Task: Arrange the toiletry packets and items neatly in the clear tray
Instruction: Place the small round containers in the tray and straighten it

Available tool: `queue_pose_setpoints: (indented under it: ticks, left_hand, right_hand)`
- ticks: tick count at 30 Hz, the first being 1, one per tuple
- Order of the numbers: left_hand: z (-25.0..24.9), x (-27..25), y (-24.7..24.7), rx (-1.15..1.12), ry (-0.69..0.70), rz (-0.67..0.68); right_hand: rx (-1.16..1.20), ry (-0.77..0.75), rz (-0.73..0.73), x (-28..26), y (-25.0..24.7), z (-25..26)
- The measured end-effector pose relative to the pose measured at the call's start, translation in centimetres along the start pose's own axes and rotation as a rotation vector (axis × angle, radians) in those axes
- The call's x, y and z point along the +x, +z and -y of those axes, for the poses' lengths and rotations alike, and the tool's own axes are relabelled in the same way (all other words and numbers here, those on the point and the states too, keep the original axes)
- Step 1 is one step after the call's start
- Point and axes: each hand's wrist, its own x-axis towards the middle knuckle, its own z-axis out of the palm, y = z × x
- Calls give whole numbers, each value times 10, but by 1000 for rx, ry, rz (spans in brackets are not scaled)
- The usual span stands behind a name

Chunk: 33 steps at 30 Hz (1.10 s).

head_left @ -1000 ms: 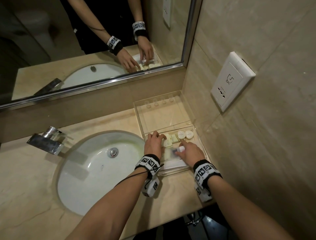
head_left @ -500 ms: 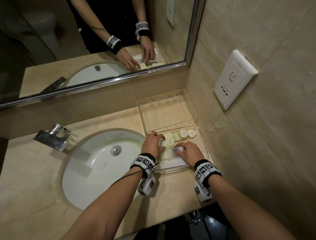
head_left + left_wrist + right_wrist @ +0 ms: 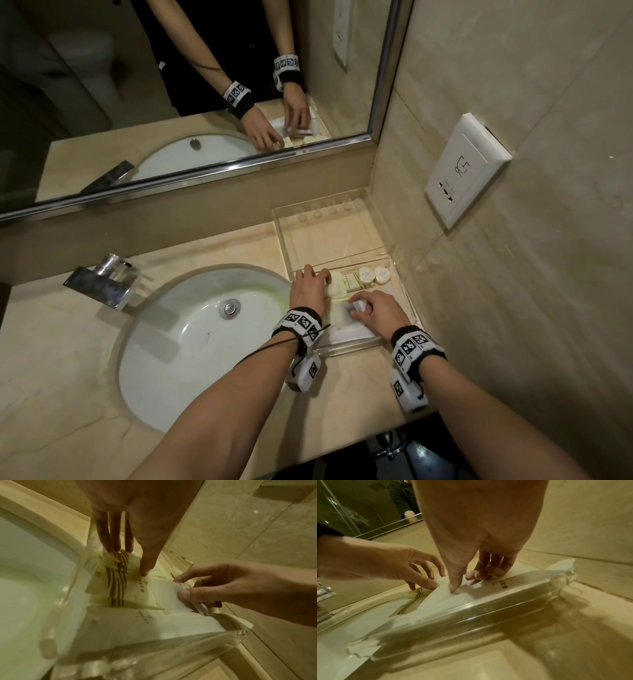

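Observation:
A clear tray [image 3: 346, 347] stands on the counter in the corner by the wall. Its near compartment holds cream packets with brown stripes [image 3: 118, 577], flat white packets [image 3: 130, 622], a small bar packet [image 3: 350, 281] and two round white lids [image 3: 366, 275]. My left hand [image 3: 132, 559] presses straight fingers and thumb down on the striped packets at the compartment's left side. My right hand [image 3: 181, 591] pinches the edge of a white packet [image 3: 440, 599] between thumb and fingers over the middle of the pile. The far compartment [image 3: 329, 236] holds nothing.
A white sink basin [image 3: 191, 342] lies left of the tray, with a chrome faucet [image 3: 102, 284] behind it. A mirror [image 3: 171, 85] runs along the back. The tiled wall with a white socket plate [image 3: 466, 171] is close on the right. The counter edge [image 3: 342, 442] is near.
My right hand has shifted slightly left toward my left hand, still holding the white packet. My left hand stays pressed on the striped packets.

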Motion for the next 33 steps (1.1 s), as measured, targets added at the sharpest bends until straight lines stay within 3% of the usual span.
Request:
queue_pose_setpoints:
  ticks: [6,11,20,33]
  left_hand:
    - [16,-2,-8,-166,36,91]
    - [27,-24,-9,-95,126,176]
    - [34,-52,2,166,267,112]
    - [35,-58,0,199,289,133]
  right_hand:
    - [78,1,-94,-8,-4,-1]
    - [-47,18,-212,-14,-6,-12]
    - [-148,39,-214,-19,-4,-18]
    - [-139,49,-223,-13,9,-22]
